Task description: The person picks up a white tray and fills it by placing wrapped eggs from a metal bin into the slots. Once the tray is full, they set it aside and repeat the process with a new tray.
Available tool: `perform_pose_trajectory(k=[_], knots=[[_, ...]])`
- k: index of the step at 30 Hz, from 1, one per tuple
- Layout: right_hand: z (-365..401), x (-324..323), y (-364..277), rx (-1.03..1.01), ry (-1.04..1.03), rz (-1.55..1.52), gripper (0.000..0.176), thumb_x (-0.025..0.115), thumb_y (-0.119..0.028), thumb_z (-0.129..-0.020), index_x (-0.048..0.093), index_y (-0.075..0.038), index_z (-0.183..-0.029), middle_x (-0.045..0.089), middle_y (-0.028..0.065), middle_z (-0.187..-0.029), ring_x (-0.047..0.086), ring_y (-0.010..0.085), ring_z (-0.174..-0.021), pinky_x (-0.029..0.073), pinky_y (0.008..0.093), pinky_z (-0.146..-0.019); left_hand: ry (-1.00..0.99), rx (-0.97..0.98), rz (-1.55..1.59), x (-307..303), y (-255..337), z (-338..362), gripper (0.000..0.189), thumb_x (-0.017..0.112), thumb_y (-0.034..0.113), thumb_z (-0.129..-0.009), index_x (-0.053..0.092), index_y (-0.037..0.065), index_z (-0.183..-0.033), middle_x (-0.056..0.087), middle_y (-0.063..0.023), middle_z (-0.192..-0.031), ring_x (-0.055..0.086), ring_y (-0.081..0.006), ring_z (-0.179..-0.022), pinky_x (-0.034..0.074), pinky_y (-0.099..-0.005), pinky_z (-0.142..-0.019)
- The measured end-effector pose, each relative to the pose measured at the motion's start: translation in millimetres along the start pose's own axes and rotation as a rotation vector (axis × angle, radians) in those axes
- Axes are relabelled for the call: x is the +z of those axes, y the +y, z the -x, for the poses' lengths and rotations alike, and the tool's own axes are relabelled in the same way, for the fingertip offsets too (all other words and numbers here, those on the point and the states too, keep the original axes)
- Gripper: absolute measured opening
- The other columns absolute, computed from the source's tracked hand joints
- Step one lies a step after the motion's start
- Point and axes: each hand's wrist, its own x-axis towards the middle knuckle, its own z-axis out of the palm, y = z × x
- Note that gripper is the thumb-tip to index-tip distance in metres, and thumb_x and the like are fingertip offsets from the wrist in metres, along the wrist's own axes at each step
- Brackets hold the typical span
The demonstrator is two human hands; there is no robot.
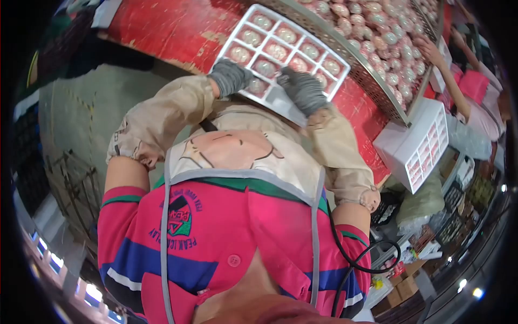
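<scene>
A white divided tray [272, 38] lies on the red table, with a round wrapped item in most of the compartments that show. My left hand [231, 77], in a grey knitted glove, rests at the tray's near left edge, its fingertips hidden against the tray. My right hand [303, 90], gloved the same way, is over the near right part of the tray. Its fingers point down at the compartments and cover some of them. Whether either hand holds an item cannot be made out.
A metal-edged bin [372, 81] heaped with wrapped round items [377, 38] stands beyond the tray. Another person's hand [429, 52] reaches into it from the right. White stacked trays [399, 141] stand at the right on the red table [162, 27].
</scene>
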Motion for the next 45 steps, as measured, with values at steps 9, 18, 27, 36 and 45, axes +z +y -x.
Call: perform_pose_trajectory(k=[9, 18, 27, 36, 45], knots=[[30.6, 33.1, -5.1, -0.197, -0.010, -0.093, 0.029, 0.056, -0.033, -0.084, 0.063, -0.012, -0.103, 0.066, 0.0132, -0.085, 0.063, 0.0316, -0.080, 0.049, 0.0421, -0.070, 0.148, 0.209, 0.009, 10.1, -8.6, 31.8, 0.029, 0.070, 0.022, -0.064, 0.067, 0.011, -0.091, 0.056, -0.0111, -0.084, 0.056, -0.0294, -0.087, 0.044, -0.0417, -0.077], [39.3, 54.0, -11.8, -0.187, -0.168, 0.012, 0.028, 0.054, -0.033, -0.085, 0.057, -0.010, -0.100, 0.065, 0.0144, -0.076, 0.064, 0.0327, -0.071, 0.048, 0.0452, -0.062, -0.350, 0.010, 0.175, -13.2, -14.0, -7.7, 0.014, 0.067, 0.019, -0.069, 0.073, 0.016, -0.081, 0.068, -0.0085, -0.080, 0.065, -0.0282, -0.075, 0.050, -0.0392, -0.069], [43.9, 66.8, -14.0, -0.138, -0.080, 0.051, 0.026, 0.054, -0.033, -0.086, 0.058, -0.010, -0.098, 0.063, 0.0161, -0.070, 0.063, 0.0331, -0.065, 0.048, 0.0455, -0.058, -0.393, 0.056, -0.103, -24.0, 7.4, -17.6, 0.012, 0.061, 0.018, -0.070, 0.070, 0.013, -0.075, 0.066, -0.0133, -0.074, 0.064, -0.0312, -0.071, 0.049, -0.0419, -0.066], [78.2, 67.8, 21.4, 0.032, 0.171, -0.163, 0.028, 0.054, -0.033, -0.087, 0.059, -0.013, -0.106, 0.067, 0.0122, -0.084, 0.064, 0.0298, -0.075, 0.049, 0.0433, -0.065, -0.032, 0.247, -0.104, 9.8, 31.6, -15.7, 0.016, 0.063, 0.023, -0.074, 0.067, 0.014, -0.086, 0.064, -0.0108, -0.077, 0.063, -0.0301, -0.074, 0.048, -0.0438, -0.068], [79.3, 72.6, 10.5, -0.112, 0.358, -0.049, 0.030, 0.064, -0.029, -0.080, 0.062, -0.012, -0.105, 0.064, 0.0131, -0.087, 0.061, 0.0306, -0.078, 0.048, 0.0432, -0.068, -0.211, 0.273, -0.491, -0.5, 54.4, -34.8, 0.013, 0.061, 0.017, -0.072, 0.070, 0.011, -0.079, 0.067, -0.0089, -0.072, 0.066, -0.0246, -0.068, 0.044, -0.0433, -0.056]])
